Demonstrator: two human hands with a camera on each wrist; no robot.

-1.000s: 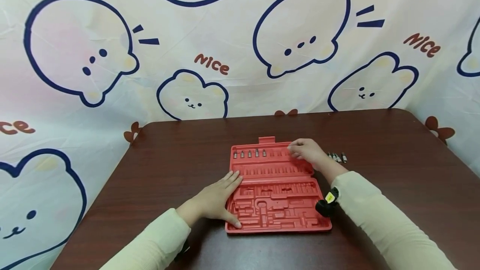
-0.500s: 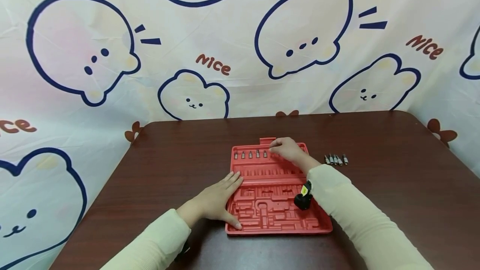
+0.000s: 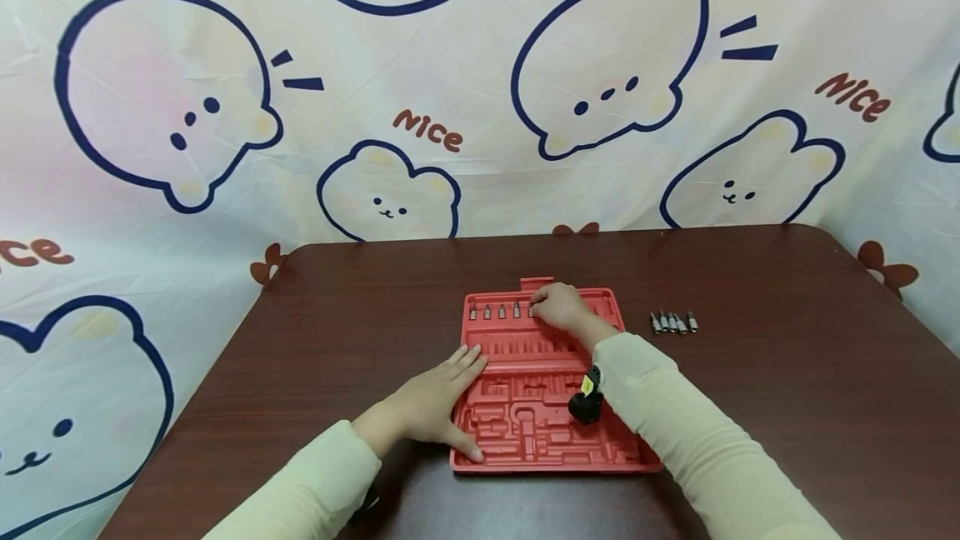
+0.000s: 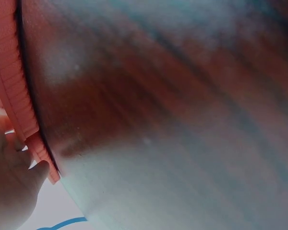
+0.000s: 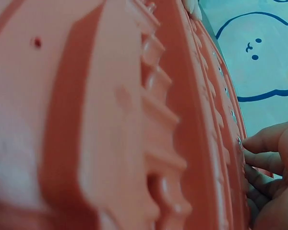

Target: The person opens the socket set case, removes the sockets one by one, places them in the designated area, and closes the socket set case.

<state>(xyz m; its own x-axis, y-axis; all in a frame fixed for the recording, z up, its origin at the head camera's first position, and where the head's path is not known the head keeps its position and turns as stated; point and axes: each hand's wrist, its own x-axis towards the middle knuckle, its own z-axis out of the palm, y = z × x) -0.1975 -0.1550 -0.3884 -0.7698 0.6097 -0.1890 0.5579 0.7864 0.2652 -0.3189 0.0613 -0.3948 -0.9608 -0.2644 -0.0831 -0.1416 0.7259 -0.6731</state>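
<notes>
Head view shows a red tool tray [image 3: 555,407] lying flat on the brown bench [image 3: 750,373], near its middle. At the tray's 9 o'clock edge the left hand [image 3: 431,402] rests flat, fingers straight and spread, fingertips on the rim and thumb along the side wall. At the tray's 12 o'clock end a row of small metal bits [image 3: 495,311] stands in its slots. The right hand [image 3: 558,307] sits just at 3 o'clock of that row, fingers curled down onto the slot next to the last bit; whether it pinches a bit there I cannot tell. Right wrist view shows those fingers [image 5: 266,143] touching the tray's slotted ridge beside the bits. A small cluster of loose bits [image 3: 672,322] lies on the bench at the tray's 2 o'clock, apart from it.
</notes>
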